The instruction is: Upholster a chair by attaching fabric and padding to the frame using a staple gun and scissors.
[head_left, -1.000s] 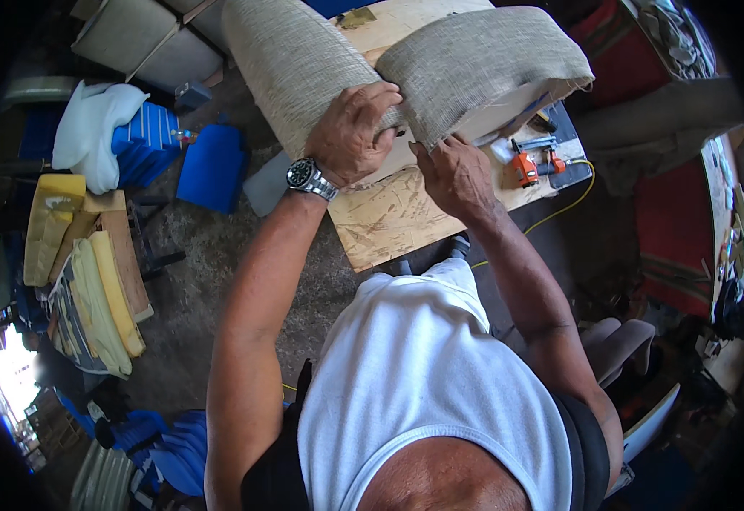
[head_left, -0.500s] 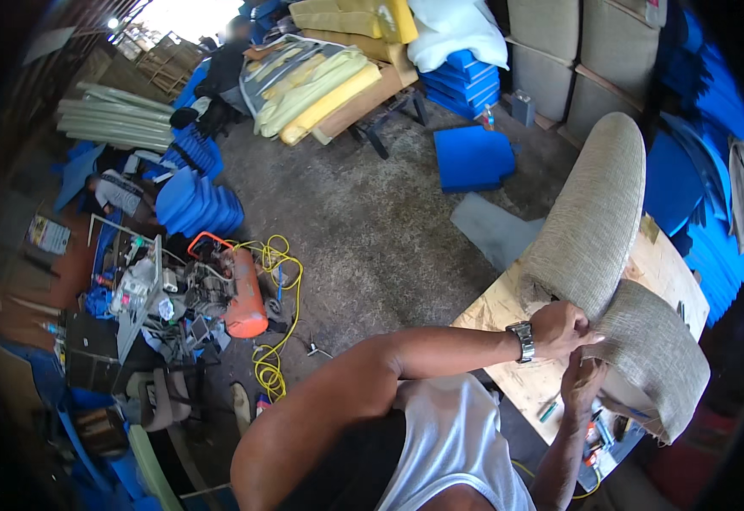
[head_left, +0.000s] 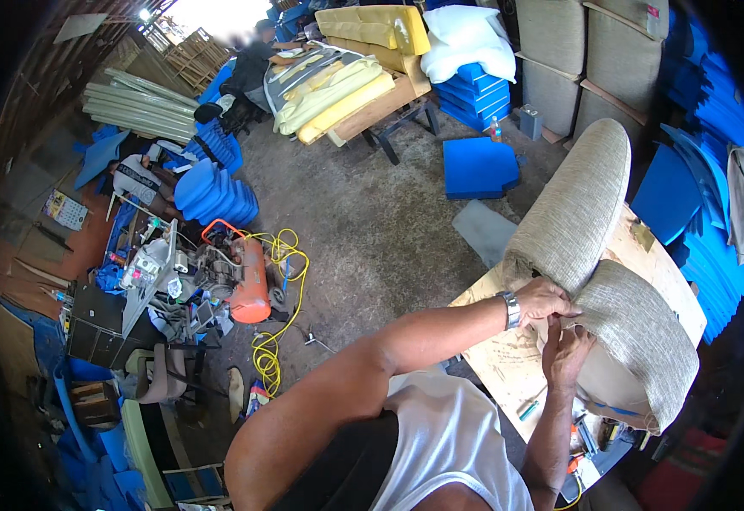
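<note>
A curved seat piece covered in grey-beige woven fabric lies on a plywood-topped table (head_left: 496, 345) at the right. One part, a long rounded pad (head_left: 572, 209), points away from me. The other, a bent pad (head_left: 640, 328), curls toward the near right, its paler lining showing underneath. My left hand (head_left: 545, 300), with a metal watch at the wrist, is closed on the fabric edge where the two parts meet. Just below it, my right hand (head_left: 566, 351) pinches the same fabric edge from the near side. The fingertips of both hands almost touch.
Small tools (head_left: 589, 439) lie at the table's near end. An orange air compressor (head_left: 249, 281) with a yellow hose (head_left: 304, 277) stands on the floor at left. Blue foam stacks (head_left: 721, 264) rise at right. Two other people (head_left: 138, 175) work at the far left and back.
The view has shifted slightly, so the surroundings sit a little differently. Both hands stay at the fabric edge; the right hand's fingers have moved up closer to the left hand.
</note>
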{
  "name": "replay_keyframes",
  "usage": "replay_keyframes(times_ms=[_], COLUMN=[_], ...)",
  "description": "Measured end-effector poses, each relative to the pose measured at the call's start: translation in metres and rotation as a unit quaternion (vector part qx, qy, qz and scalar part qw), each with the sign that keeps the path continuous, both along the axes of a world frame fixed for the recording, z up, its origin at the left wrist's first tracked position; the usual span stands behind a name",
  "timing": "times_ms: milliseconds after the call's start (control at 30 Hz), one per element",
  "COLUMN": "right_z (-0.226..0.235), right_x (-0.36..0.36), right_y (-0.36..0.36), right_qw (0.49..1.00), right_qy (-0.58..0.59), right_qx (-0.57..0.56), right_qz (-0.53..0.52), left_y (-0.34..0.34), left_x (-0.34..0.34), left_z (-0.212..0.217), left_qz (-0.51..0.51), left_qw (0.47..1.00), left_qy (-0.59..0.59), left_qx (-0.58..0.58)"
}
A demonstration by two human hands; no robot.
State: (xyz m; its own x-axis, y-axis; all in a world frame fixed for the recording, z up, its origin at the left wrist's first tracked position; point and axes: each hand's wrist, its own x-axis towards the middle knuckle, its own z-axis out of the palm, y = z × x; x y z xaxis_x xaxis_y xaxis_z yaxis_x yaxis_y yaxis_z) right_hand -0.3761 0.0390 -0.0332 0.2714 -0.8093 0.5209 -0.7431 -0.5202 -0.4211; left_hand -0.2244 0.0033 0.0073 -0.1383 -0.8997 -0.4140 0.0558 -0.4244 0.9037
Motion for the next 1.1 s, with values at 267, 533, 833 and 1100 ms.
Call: replay_keyframes(times_ms=[267, 533, 833, 1100], right_z=[-0.008, 0.022, 0.020, 0.013], right_x=[-0.043, -0.026, -0.029, -0.027], right_y=[0.008, -0.003, -0.007, 0.007], right_qw=[0.988, 0.974, 0.962, 0.965], right_qy=[-0.073, -0.115, -0.107, -0.114], right_qx=[0.132, 0.192, 0.217, 0.187], right_qz=[0.037, 0.024, -0.123, -0.142], left_y=[-0.014, -0.008, -0.011, -0.027], left_x=[0.000, 0.015, 0.012, 0.038], left_z=[-0.009, 0.017, 0.026, -0.040], left_qz=[-0.093, -0.103, -0.245, -0.321], left_qw=[0.992, 0.988, 0.961, 0.888], left_qy=[0.039, -0.099, -0.011, -0.099], left_qx=[0.070, -0.055, -0.127, -0.313])
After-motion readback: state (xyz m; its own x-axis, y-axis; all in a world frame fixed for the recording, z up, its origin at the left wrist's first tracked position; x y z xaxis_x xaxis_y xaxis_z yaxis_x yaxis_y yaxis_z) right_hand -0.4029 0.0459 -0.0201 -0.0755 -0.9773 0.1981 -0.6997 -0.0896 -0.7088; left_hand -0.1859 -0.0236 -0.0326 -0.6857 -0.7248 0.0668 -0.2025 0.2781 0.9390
